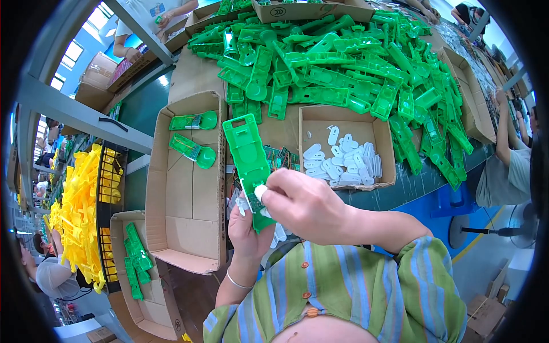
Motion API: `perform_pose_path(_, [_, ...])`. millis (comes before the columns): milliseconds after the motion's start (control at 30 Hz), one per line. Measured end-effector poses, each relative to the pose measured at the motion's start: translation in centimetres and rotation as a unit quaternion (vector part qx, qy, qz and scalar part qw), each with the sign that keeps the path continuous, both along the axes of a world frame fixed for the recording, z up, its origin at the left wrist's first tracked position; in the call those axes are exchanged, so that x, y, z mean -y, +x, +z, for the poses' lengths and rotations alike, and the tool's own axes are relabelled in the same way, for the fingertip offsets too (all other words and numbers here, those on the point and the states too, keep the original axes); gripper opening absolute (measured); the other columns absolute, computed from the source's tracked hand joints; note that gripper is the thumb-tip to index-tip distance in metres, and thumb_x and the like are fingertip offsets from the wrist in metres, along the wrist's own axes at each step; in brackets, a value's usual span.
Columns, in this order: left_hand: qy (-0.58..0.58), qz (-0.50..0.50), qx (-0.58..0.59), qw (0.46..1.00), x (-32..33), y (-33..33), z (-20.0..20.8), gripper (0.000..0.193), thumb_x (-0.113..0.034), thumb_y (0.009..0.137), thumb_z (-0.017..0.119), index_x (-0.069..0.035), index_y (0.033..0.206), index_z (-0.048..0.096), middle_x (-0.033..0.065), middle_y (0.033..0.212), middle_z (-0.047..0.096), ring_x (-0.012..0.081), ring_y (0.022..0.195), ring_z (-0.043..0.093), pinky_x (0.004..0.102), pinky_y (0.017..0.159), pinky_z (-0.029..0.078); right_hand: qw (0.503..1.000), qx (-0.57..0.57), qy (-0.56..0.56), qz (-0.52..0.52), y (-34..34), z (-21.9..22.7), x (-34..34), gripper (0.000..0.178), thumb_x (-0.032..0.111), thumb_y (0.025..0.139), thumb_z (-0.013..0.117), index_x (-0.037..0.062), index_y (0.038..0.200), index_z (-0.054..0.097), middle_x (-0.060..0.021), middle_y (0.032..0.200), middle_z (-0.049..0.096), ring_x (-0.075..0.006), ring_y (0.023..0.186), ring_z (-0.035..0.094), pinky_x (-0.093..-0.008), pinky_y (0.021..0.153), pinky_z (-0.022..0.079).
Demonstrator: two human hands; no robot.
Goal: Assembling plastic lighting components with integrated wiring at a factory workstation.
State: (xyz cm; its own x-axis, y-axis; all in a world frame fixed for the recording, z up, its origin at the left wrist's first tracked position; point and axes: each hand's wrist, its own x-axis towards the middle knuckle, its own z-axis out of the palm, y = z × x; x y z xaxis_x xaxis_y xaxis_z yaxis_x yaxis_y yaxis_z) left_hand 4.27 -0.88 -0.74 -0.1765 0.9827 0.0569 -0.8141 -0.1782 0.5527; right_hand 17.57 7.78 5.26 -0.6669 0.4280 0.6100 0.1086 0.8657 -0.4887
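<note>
Pressing a small white piece (260,191) onto a long green plastic part (249,157) held up over the bench.

The left hand (246,231) is wrapped around the lower end of the green part, fingers closed on it from behind, so the part stands tilted above the long cardboard tray (186,223). The right hand (306,206) pinches the white piece between thumb and fingertips against the part's lower face; whether it is already seated is hard to tell, since the fingers cover it. Two finished-looking green pieces (194,134) lie in the tray's far end. Just right, a smaller cardboard box (311,117) holds loose white pieces (343,160), and a heap of green parts (343,63) covers the bench beyond.
</note>
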Motion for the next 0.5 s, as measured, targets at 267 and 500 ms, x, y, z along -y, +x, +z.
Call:
perform_pose_path(267, [0.034,-0.019,-0.048,0.998,0.0,-0.3,-0.2,0.045,-0.024,0.095,0.048,0.004,0.129,0.04,0.013,0.121,0.054,0.0213,0.109,0.055,0.0341,0.093,0.045,0.993,0.002,0.119,-0.003,0.2,0.5,0.2,0.023,0.009,0.06,0.064,-0.0013,0.08,0.057,-0.0098,0.083,0.05,-0.0203,0.067,0.055,-0.0303,0.052,0.048])
perform_pose_path(500, [-0.041,0.064,-0.238,0.968,0.3,-0.2,0.8,0.046,-0.026,0.094,0.05,0.006,0.128,0.042,0.0114,0.115,0.058,0.0176,0.1,0.059,0.0282,0.087,0.047,0.983,-0.04,0.179,-0.019,0.4,-1.8,0.4,0.018,0.011,0.061,0.058,0.0001,0.075,0.057,-0.0083,0.083,0.051,-0.0187,0.073,0.055,-0.0281,0.06,0.05])
